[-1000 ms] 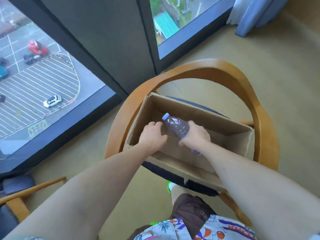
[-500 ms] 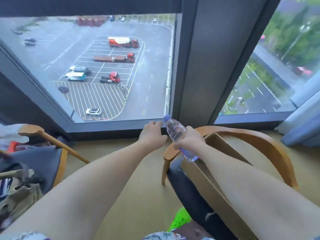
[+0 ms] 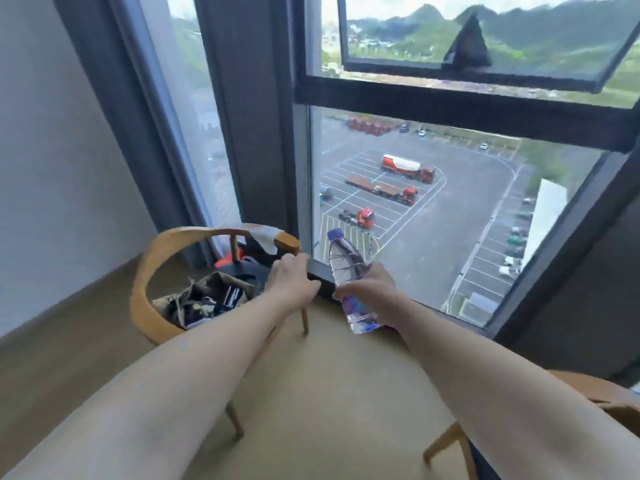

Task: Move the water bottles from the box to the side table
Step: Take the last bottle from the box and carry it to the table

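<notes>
My right hand (image 3: 372,292) grips a clear plastic water bottle (image 3: 344,268) with a blue cap and a purple label, held tilted in the air in front of the window. Beside it, my left hand (image 3: 292,278) is held out with its fingers curled loosely and nothing in it. The cardboard box and the side table are out of view.
A wooden armchair (image 3: 149,271) at the left holds a bag and other items (image 3: 211,296). Part of a second wooden chair (image 3: 602,400) shows at the lower right. A tall window (image 3: 415,209) stands straight ahead, with grey curtains (image 3: 131,98) to its left and beige floor (image 3: 329,393) below.
The view has swung left and up, away from the box's chair toward the window and the other armchair. The bottle stays in my right hand, carried along; the box has left the view.
</notes>
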The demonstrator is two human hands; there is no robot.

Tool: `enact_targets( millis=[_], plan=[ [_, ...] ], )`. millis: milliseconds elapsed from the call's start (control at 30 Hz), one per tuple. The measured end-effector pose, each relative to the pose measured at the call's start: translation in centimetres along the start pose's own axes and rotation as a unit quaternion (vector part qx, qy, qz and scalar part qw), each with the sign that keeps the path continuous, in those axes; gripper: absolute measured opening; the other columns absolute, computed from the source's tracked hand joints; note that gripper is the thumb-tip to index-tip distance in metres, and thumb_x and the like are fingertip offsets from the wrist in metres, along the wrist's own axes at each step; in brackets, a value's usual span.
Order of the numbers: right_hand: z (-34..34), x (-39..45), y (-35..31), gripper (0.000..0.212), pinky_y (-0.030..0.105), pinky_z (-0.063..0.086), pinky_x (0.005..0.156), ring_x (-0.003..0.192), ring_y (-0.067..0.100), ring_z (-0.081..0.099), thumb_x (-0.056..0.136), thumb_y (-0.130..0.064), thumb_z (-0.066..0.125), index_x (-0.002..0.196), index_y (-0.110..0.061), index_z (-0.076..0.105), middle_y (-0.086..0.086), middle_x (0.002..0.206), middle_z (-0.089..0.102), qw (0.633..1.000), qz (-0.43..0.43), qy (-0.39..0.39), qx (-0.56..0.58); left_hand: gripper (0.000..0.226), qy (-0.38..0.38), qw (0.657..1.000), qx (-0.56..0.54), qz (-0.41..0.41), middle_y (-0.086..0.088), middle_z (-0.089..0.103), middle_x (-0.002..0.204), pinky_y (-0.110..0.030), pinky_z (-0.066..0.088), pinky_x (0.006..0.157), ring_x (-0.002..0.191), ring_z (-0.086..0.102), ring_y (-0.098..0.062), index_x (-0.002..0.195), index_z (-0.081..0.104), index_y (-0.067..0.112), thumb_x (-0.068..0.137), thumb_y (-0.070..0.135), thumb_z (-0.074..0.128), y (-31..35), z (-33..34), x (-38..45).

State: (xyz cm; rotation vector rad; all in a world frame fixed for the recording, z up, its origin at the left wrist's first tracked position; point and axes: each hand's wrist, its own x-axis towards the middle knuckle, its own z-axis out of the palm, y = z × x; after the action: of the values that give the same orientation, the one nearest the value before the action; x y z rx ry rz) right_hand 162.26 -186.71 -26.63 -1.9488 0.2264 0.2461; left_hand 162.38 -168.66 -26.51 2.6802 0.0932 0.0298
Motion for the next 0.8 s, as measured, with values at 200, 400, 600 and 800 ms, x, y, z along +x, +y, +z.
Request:
enact_targets(
  millis=[200, 400, 600, 800],
  plan=[
    [14.9, -1.6, -6.2, 0.067, 0.05, 0.064, 0.074, 0.084, 0.033, 0.075, 0.038, -0.024, 0.091, 0.099, -0.009, 0.069, 0.019, 0.094, 0.074, 0.991, -0.025, -0.134, 0.012, 0.046, 0.062, 0.987, -0.02, -0.147, -0.014, 0.058, 0.123, -0.04, 0.049, 0.09, 0.115, 0.055, -0.036, 0.123, 0.06, 0.017, 0.082, 0.035, 0.069, -13.8, -7.6, -5.4],
    [29.4, -5.5, -11.2, 0.077, 0.043, 0.065, 0.069, 0.079, 0.026, 0.075, 0.041, -0.025, 0.092, 0.11, -0.012, 0.062, 0.012, 0.096, 0.072, 0.962, -0.064, -0.264, -0.032, 0.053, 0.146, 0.944, -0.048, -0.292, -0.012, 0.052, 0.134, -0.042, 0.046, 0.104, 0.13, 0.045, -0.035, 0.136, 0.055, 0.019, 0.086, 0.034, 0.067, -26.1, -14.0, -12.4],
    [45.1, -10.7, -16.1, 0.062, 0.037, 0.059, 0.061, 0.08, 0.022, 0.069, 0.058, -0.021, 0.093, 0.106, -0.016, 0.054, 0.007, 0.098, 0.065, 0.911, -0.091, -0.394, -0.078, 0.061, 0.204, 0.889, -0.03, -0.408, -0.009, 0.05, 0.142, -0.038, 0.046, 0.105, 0.132, 0.048, -0.032, 0.145, 0.049, 0.018, 0.089, 0.036, 0.068, -37.9, -20.5, -20.0],
    [60.1, -16.7, -22.1, 0.048, 0.028, 0.057, 0.051, 0.063, 0.022, 0.07, 0.058, -0.016, 0.091, 0.092, -0.016, 0.057, 0.007, 0.084, 0.069, 0.852, -0.125, -0.499, -0.095, 0.057, 0.256, 0.83, -0.004, -0.495, -0.013, 0.05, 0.141, -0.037, 0.042, 0.108, 0.134, 0.044, -0.033, 0.141, 0.051, 0.011, 0.091, 0.031, 0.069, -48.3, -28.5, -26.1]
  ],
)
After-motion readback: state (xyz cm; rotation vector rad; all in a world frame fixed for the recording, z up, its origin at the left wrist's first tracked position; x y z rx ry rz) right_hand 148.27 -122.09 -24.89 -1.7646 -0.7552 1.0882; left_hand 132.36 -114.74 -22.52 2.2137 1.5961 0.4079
